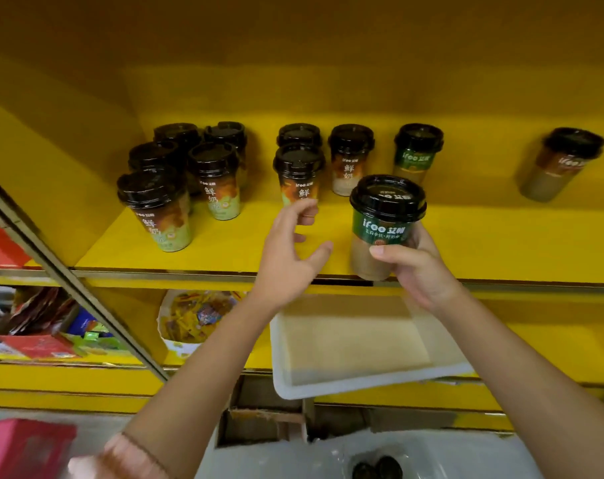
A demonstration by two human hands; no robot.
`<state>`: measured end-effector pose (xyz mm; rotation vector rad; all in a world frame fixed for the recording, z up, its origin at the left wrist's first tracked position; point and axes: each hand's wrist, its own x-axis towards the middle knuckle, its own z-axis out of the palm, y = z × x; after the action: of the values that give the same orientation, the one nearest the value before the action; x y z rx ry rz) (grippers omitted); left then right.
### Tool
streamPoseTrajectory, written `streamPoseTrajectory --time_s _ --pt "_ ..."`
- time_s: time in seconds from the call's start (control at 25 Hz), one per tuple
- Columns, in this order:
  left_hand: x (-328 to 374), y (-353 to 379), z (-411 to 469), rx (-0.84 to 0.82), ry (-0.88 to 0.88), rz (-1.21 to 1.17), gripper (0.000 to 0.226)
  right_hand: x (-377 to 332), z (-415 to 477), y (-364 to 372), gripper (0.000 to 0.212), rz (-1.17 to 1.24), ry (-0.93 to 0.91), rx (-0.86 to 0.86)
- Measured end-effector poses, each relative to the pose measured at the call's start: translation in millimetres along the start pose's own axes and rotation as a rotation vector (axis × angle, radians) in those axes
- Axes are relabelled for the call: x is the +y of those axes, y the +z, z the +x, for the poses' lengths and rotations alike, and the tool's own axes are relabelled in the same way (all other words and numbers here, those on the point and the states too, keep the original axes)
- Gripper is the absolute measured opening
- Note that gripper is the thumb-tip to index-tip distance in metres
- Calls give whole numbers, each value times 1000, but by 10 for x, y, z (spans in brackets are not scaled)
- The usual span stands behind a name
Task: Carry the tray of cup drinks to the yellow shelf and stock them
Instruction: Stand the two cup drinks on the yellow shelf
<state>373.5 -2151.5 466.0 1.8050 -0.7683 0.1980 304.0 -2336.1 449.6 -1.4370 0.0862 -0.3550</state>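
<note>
My right hand [419,267] grips a green-banded cup drink [385,223] with a black lid, held upright at the front edge of the yellow shelf [483,243]. My left hand [290,250] is open with spread fingers, just in front of an orange-and-green cup [298,174] on the shelf. Several black-lidded cups stand on the shelf: a cluster at the left [176,181], a pair in the middle, another green cup [416,152] behind the held one, and a brown cup [558,164] far right. The white tray [355,388] lies empty on the lower shelf beneath my hands.
A metal upright [68,271] slants across the left. The lower shelf holds a round bowl of yellow snack packets [193,316] and boxes of packaged goods [34,326]. Cardboard [259,420] sits below the tray. A pink box [20,447] is at the bottom left.
</note>
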Motion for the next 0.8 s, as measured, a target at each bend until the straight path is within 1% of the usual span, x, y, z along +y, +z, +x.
streamPoseTrajectory --time_s 0.08,0.12,0.16,0.24,0.36,0.56,0.64,0.72,0.8 --pt "127 381 107 -237 -72 -79 70 -37 -9 -251 61 -1 2 34" --pt "163 560 170 -326 -101 -128 78 -54 2 -380 60 -7 1 42" --pt "191 736 239 -389 -130 -176 83 -71 22 -516 60 -17 3 45" --pt "242 1078 357 -435 -161 -249 88 -101 75 -806 62 -49 38 47" --pt "312 1582 500 -377 -145 -285 87 -136 171 -1233 68 -111 88 37" --pt "368 2225 838 -296 -125 -277 84 -282 409 -1845 56 -171 113 20" --pt "357 2399 966 -258 -149 -245 80 -304 511 -2009 55 -291 118 86" --pt "330 2524 1078 -191 -168 -201 78 -284 615 -2092 64 -412 87 200" --pt "287 2603 1184 -124 -163 -135 73 -234 729 -2111 67 -432 51 273"
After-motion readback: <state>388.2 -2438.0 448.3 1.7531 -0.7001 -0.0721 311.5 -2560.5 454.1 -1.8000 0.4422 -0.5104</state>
